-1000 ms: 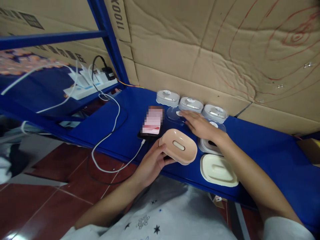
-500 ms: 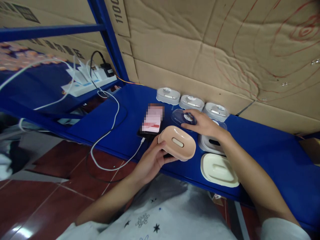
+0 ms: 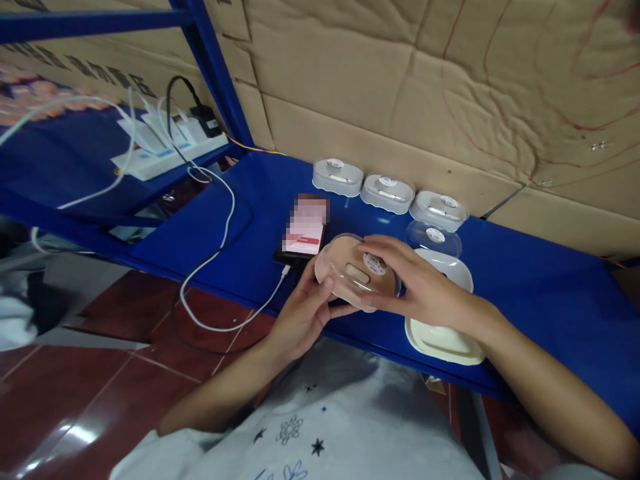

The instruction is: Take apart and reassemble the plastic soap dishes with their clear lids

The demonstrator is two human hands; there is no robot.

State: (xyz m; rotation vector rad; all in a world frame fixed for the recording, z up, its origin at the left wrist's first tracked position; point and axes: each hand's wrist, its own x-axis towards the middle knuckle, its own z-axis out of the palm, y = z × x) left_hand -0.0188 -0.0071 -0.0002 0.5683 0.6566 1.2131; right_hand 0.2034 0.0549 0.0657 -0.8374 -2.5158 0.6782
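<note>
Held above the front edge of the blue table point(image 3: 227, 263), a peach oval soap box point(image 3: 333, 263) rests in my left hand point(image 3: 305, 310), thumb on its near rim and fingers beneath. A small cream bar shows in its middle. My right hand point(image 3: 410, 277) grips a clear lid point(image 3: 370, 283) with a round label; the lid lies over the peach box, and whether it is seated I cannot tell. Beside my right wrist are a white box point(image 3: 453, 267) and a cream oval tray point(image 3: 435, 350), both partly hidden by my arm.
Three lidded white boxes point(image 3: 387, 195) line the cardboard wall point(image 3: 360, 87). Another clear lid point(image 3: 417, 233) lies in front of them. A phone point(image 3: 303, 230) on a white cable point(image 3: 220, 328) lies to the left. A power strip point(image 3: 165, 158) sits on the left shelf.
My right hand has brought the clear lid from the table toward me and over the peach soap box. My left hand still holds the box in about the same place.
</note>
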